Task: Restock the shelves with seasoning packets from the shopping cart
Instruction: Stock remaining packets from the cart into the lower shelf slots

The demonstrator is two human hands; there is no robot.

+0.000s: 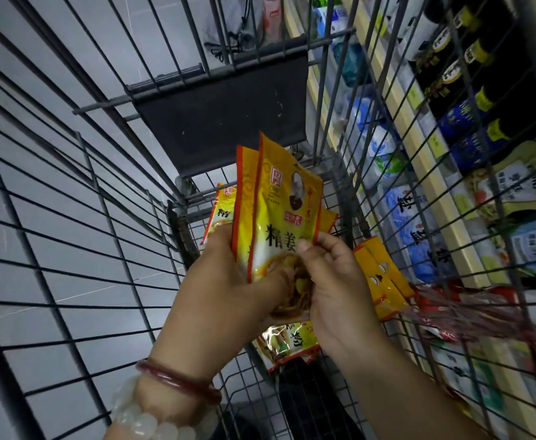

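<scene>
The left hand [228, 274] grips a small stack of yellow seasoning packets [279, 211] from below, thumb across the front face and fingers curled behind, so the packets stand nearly upright with their long axis pointing up and away from the person. The right hand [330, 281] pinches the lower right edge of the front packet between thumb and fingertips, seemingly squaring it against the ones behind. Both hands sit inside the shopping cart [70, 217], above its floor. More yellow packets remain in the cart: one lying flat just below the hands [287, 344], a pair leaning against the right wire wall [384, 281], and another partly hidden behind the held stack [220, 211]. The shelves [435, 160] lie to the right, beyond the cart's right wall, already holding pale bags and dark bottles. The right hand is nearer to them, but the wire wall stands between, so I judge the stack must be lifted up over the cart's rim before swinging right. There is open room above the hands; the folded dark seat flap [222, 115] at the far end is well apart from that path.
</scene>
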